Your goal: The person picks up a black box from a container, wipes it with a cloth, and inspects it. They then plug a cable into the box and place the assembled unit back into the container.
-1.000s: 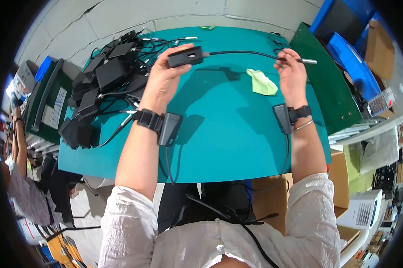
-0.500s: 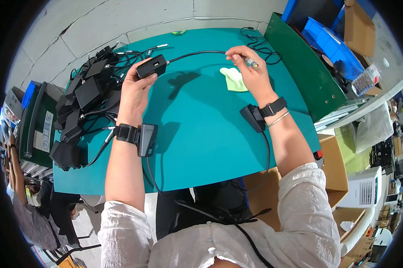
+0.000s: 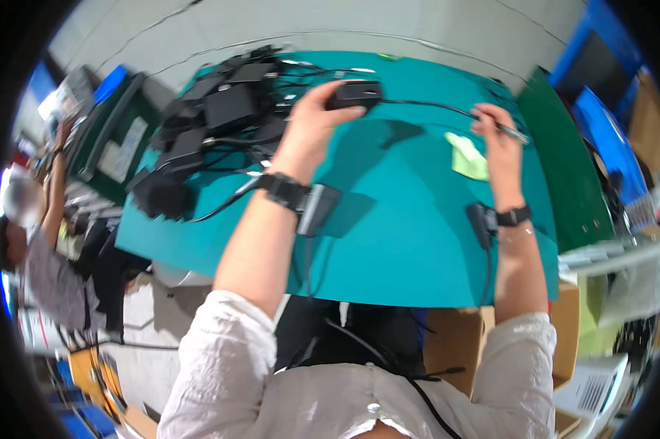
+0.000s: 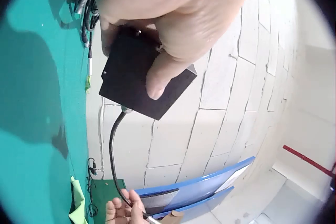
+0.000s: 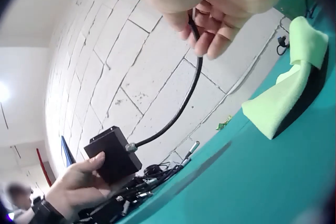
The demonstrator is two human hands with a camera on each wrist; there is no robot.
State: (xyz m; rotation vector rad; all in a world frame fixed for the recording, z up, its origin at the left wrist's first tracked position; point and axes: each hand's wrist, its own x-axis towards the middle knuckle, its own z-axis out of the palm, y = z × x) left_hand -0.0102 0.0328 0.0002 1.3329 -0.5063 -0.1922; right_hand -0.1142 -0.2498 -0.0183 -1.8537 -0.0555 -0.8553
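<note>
In the head view my left hand (image 3: 312, 132) holds a flat black box (image 3: 358, 94) up over the table, with the thumb pressed on one broad face in the left wrist view. From a metal fitting on the box's side runs a black cable (image 5: 184, 106), bowed between the two hands. My right hand (image 3: 501, 150) pinches the cable near its far end, where a silver metal connector (image 3: 513, 134) sticks out past the fingers. Below that hand, a crumpled light green cloth (image 5: 281, 90) lies on the table.
Several similar black boxes with cables (image 3: 227, 110) are heaped on the left of the teal tabletop (image 3: 403, 241). A green panel (image 3: 564, 161) borders the right side, with blue bins (image 3: 608, 146) beyond. Behind stands a pale block wall (image 5: 121, 77). Another person (image 3: 55, 271) is at far left.
The head view has swung about. My right hand has come somewhat nearer the box, and the connector now slants downward instead of pointing nearly straight right. Both hands keep their hold.
</note>
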